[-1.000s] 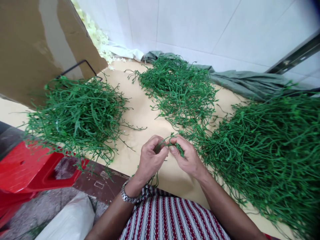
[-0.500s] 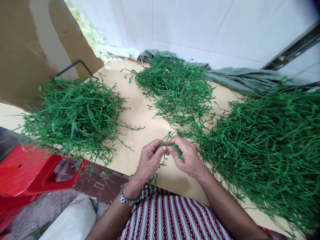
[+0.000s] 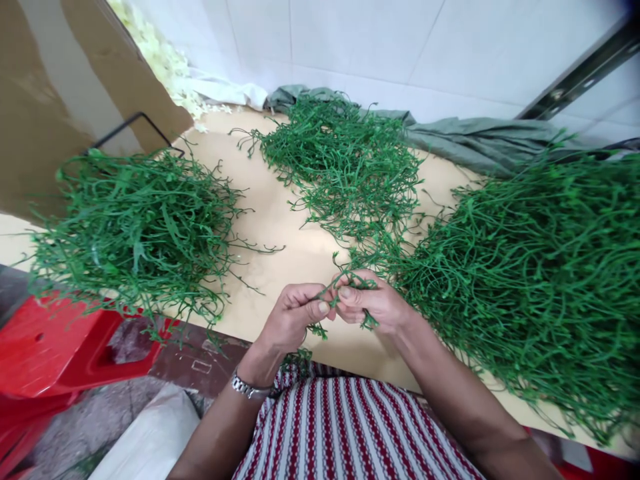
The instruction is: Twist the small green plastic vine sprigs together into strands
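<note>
Above the pale yellow bench (image 3: pixel 280 227), the fingers of the left hand (image 3: pixel 295 317) and the right hand (image 3: pixel 375 303) pinch thin green curly stems (image 3: pixel 345 283), between two leafy green piles.

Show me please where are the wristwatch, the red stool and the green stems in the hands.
Wristwatch (image 3: pixel 245 387): head view, on metal band.
Red stool (image 3: pixel 57 353): head view, on seat top.
Green stems (image 3: pixel 369 321): head view, on hanging lower end.
</note>
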Demonstrator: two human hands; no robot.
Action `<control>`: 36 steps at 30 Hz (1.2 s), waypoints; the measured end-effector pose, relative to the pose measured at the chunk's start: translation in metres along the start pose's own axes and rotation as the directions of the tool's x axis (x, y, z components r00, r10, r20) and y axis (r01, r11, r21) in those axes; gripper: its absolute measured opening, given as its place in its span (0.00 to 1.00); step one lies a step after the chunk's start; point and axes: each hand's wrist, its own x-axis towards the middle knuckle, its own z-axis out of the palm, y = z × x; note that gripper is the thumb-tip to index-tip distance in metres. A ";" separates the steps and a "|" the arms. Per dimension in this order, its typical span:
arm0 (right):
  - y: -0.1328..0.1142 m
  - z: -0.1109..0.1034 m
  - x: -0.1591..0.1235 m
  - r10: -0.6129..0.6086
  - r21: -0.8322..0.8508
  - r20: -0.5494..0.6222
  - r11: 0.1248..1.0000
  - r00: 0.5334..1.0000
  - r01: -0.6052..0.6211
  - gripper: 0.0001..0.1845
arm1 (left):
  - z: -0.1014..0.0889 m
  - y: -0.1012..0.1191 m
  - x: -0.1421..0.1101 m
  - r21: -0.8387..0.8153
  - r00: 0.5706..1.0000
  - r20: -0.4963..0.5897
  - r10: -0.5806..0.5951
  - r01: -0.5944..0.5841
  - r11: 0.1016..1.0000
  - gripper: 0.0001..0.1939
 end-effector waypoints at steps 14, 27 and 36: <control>-0.002 0.010 -0.007 -0.061 0.282 0.088 0.959 0.994 0.034 0.17 | 0.005 0.002 -0.003 -0.233 0.996 0.042 -0.077 0.084 0.969 0.16; 0.007 0.005 0.002 -0.420 -0.522 -0.250 0.817 0.872 0.244 0.14 | 0.011 -0.001 0.008 -0.294 0.977 -0.209 0.040 -0.102 0.950 0.08; 0.013 0.009 0.006 -0.306 -0.402 -0.249 0.896 0.919 0.190 0.16 | 0.017 -0.005 0.010 -0.370 0.963 -0.260 -0.074 -0.029 0.929 0.08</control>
